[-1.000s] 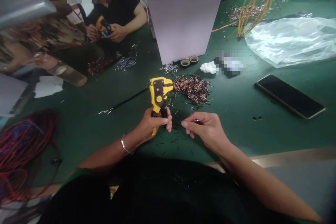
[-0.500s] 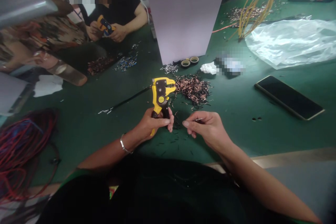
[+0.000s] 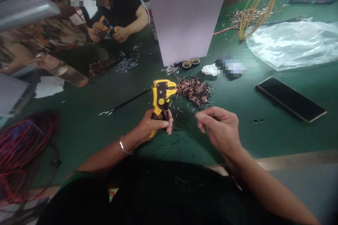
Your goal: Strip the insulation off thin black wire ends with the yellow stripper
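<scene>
My left hand (image 3: 155, 123) is wrapped round the handles of a yellow and black wire stripper (image 3: 160, 96), its jaws facing right. Black wires (image 3: 129, 101) with silvery tips lie on the green table, stretching left from behind the tool's head. To the right, my right hand (image 3: 220, 124) is raised with thumb and forefinger pinched together; whatever is between them is too small to make out. Just past the jaws is a pile of short black and copper wire offcuts (image 3: 194, 90), and loose bits are scattered below it.
A pale upright panel (image 3: 187, 17) stands behind the pile, with tape rolls (image 3: 190, 63) and silvery terminals (image 3: 171, 69) at its foot. A phone (image 3: 292, 99) and a clear plastic bag (image 3: 293, 44) lie right. Red cable coils (image 3: 26, 147) lie left. Co-workers' hands (image 3: 111, 31) work across the table.
My right hand has moved right, away from the stripper, and its fingers stay pinched. The left hand and stripper have hardly moved. A co-worker's hand with a red thing has appeared at the upper right.
</scene>
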Tool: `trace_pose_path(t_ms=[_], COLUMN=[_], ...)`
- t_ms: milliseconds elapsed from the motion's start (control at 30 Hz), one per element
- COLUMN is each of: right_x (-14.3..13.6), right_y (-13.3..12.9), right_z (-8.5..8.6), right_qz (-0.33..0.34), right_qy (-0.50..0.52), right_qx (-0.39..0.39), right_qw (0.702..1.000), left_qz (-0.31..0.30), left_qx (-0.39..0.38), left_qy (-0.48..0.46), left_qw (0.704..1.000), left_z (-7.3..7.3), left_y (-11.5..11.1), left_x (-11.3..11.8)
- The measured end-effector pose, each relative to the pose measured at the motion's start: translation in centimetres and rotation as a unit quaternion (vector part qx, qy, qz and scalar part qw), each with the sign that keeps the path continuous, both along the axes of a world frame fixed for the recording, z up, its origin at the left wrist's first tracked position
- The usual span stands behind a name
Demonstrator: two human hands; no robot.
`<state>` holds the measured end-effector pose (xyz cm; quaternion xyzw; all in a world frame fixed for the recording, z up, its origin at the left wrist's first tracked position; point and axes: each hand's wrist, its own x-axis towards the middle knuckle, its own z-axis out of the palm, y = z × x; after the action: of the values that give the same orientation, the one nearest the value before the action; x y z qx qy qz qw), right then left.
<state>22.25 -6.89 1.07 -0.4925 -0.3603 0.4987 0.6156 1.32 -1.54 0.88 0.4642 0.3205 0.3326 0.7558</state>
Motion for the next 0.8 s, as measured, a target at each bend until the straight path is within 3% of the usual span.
trace_pose_path(t_ms=[133,333,467,800], right_x=[-0.2,-0.6,-1.0,-1.5], right_y=[-0.3,-0.5,-0.6,-0.9], right_z=[-0.1,0.1,0.3,0.9], right_qz=[-0.064,-0.069,-0.066,-0.059], right_qy=[-0.089,-0.199,-0.245,-0.349], right_qx=[0.03,0.041,0.065,0.176], right_qw=[0.993,0.977,0.965,0.919], left_qz=[-0.076,-0.134,-0.16,-0.187], left_qx=[0.017,0.028,0.044,0.099], left_qy=[0.006,0.021,0.055,0.079], left_qw=[0.997,0.99,0.985,0.974], left_z=[0.3,1.1,1.5,0.9], left_y=[-0.1,-0.6,-0.7,-0.9], left_x=[0.0,0.2,0.4,0.4])
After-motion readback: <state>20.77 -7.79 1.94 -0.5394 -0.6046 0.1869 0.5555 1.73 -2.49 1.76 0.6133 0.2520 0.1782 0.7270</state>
